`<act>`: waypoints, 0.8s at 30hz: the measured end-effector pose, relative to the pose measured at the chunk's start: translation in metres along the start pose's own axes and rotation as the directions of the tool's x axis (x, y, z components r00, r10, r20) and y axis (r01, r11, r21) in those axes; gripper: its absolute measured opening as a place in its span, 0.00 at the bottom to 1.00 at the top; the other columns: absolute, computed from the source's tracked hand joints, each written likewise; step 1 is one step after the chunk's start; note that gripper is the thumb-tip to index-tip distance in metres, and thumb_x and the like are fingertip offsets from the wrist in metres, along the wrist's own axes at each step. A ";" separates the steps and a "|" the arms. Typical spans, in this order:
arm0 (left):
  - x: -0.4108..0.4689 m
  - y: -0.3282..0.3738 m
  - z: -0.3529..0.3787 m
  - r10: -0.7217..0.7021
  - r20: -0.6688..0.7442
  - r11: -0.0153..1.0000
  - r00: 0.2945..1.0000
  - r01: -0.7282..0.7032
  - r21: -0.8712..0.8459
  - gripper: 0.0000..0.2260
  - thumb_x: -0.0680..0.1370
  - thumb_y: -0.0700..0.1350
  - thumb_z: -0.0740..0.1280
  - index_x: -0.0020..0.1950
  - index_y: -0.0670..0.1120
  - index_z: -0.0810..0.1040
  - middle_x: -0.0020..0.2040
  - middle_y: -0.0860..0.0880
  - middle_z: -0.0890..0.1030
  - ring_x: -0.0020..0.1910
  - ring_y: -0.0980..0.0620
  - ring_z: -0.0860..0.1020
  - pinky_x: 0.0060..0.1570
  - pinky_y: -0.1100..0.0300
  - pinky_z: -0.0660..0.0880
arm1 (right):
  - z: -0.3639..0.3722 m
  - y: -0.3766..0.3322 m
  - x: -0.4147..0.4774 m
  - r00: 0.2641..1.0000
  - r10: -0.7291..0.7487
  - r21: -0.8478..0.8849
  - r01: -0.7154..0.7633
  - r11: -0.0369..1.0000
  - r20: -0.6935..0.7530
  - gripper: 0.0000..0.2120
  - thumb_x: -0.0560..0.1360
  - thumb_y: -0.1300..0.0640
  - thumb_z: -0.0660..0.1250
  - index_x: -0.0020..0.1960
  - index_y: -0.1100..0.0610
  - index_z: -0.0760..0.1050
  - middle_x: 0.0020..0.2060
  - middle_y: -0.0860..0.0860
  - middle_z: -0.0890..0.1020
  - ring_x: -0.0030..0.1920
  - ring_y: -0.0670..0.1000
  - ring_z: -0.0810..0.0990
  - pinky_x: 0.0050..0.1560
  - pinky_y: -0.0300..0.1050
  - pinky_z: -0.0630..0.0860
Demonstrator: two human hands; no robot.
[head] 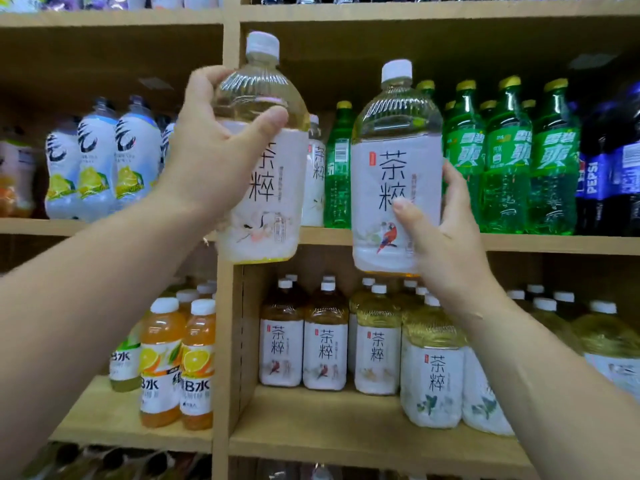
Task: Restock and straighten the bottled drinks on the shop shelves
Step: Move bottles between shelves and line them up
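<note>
Left hand (211,147) fingers wrap a pale tea bottle (266,188), tilted, held before the shelf (519,242). Right hand (446,233) fingers clasp a second tea bottle (388,174), upright, beside green soda bottles (505,157).

The left hand (211,161) holds a pale plastic tea bottle with a white cap (266,188) before the tan wooden shelf divider (227,341). To its right, the right hand (446,244) holds a parrot-label tea bottle (391,188) before the middle shelf (536,244). Behind them on that shelf stand green plastic soda bottles (505,168), with dark blue cola bottles (609,174) at its right end. Small brown tea bottles (304,341) stand one shelf below.
</note>
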State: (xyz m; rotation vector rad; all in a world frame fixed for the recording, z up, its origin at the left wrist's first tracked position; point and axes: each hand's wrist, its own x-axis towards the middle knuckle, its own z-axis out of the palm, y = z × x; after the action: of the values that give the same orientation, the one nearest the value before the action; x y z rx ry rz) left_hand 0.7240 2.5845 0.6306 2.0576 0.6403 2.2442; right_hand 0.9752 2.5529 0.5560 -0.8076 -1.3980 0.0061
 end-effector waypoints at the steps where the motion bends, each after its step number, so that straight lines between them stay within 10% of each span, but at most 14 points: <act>1: -0.014 0.003 -0.007 -0.027 0.012 1.000 1.000 0.027 -0.012 0.21 0.78 0.53 0.73 0.67 0.56 0.68 0.55 0.60 0.78 0.51 0.69 0.79 0.48 0.71 0.76 | -0.002 0.002 -0.013 1.000 0.014 0.000 -0.014 1.000 0.017 0.38 0.78 0.45 0.71 0.81 0.43 0.55 0.66 0.38 0.77 0.64 0.38 0.78 0.68 0.52 0.76; 12: -0.163 -0.069 -0.047 -0.365 0.059 0.928 0.929 0.358 0.103 0.27 0.72 0.59 0.76 0.68 0.65 0.70 0.59 0.59 0.80 0.56 0.60 0.80 0.57 0.51 0.77 | 0.060 0.103 -0.135 0.911 0.279 0.023 -0.300 0.954 0.302 0.37 0.77 0.50 0.74 0.70 0.24 0.54 0.72 0.37 0.70 0.66 0.35 0.75 0.64 0.40 0.77; 17: -0.200 -0.100 -0.059 -0.454 0.052 0.887 0.890 0.446 0.117 0.27 0.73 0.54 0.76 0.69 0.59 0.70 0.59 0.64 0.76 0.55 0.69 0.77 0.53 0.63 0.73 | 0.105 0.146 -0.161 0.847 0.406 0.012 -0.437 0.900 0.343 0.35 0.77 0.51 0.74 0.70 0.27 0.58 0.70 0.39 0.73 0.65 0.40 0.78 0.64 0.50 0.80; 20: -0.215 -0.120 -0.071 -0.499 0.072 0.862 0.864 0.485 0.148 0.26 0.75 0.51 0.75 0.71 0.58 0.70 0.61 0.64 0.76 0.58 0.68 0.76 0.57 0.63 0.72 | 0.125 0.154 -0.162 0.855 0.430 0.071 -0.467 0.881 0.289 0.33 0.79 0.57 0.72 0.74 0.39 0.57 0.69 0.42 0.73 0.61 0.33 0.78 0.55 0.33 0.79; 24: -0.229 -0.136 -0.084 -0.551 0.063 0.825 0.832 0.531 0.193 0.26 0.76 0.53 0.73 0.72 0.61 0.68 0.65 0.70 0.70 0.62 0.79 0.65 0.59 0.69 0.64 | 0.141 0.167 -0.155 0.810 0.509 0.032 -0.540 0.841 0.292 0.30 0.80 0.54 0.70 0.71 0.39 0.55 0.70 0.49 0.72 0.63 0.44 0.79 0.53 0.37 0.81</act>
State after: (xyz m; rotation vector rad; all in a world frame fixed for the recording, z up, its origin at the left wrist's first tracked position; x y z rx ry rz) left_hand 0.6384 2.6186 0.3671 1.7423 1.2563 1.7786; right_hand 0.8938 2.6753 0.3318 -1.1086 -1.3705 0.6482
